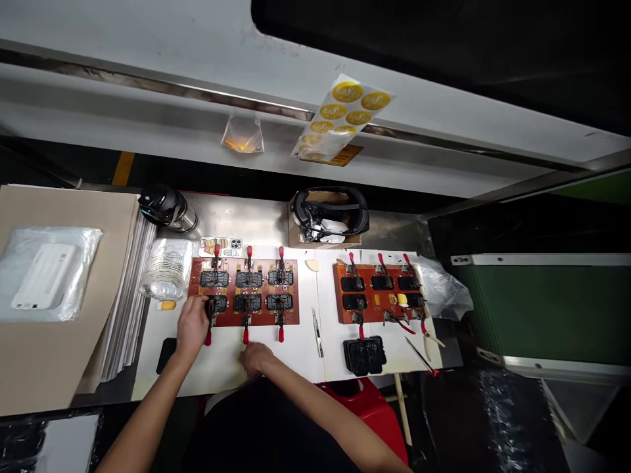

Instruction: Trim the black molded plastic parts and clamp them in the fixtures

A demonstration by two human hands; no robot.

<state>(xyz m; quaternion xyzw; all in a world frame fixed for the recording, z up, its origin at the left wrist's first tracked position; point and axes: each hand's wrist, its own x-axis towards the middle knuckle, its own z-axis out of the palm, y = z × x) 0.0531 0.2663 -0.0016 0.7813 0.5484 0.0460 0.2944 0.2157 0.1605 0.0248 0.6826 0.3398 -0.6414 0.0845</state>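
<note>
A reddish-brown fixture board (263, 318) lies in front of me, with black plastic parts (248, 302) seated under red-handled toggle clamps (246, 335). My left hand (193, 325) is at the board's lower left corner. Its curled fingers reach the black part (218, 303) and clamp there; what they grip is hidden. Below the middle front clamp, near the table's front edge, is my right hand (257, 359). Its fingers are bent together, and anything inside them is too small to make out. A dark flat piece (166, 355) lies left of my left forearm.
A second clamp board (377, 305), a stack of black parts (365, 355), pliers (428, 341) and tweezers (420, 355) are at right. A craft knife (317, 332) lies between boards. Behind stand a flask (170, 210) and an open carton (296, 236). Cardboard (54, 355) borders the left.
</note>
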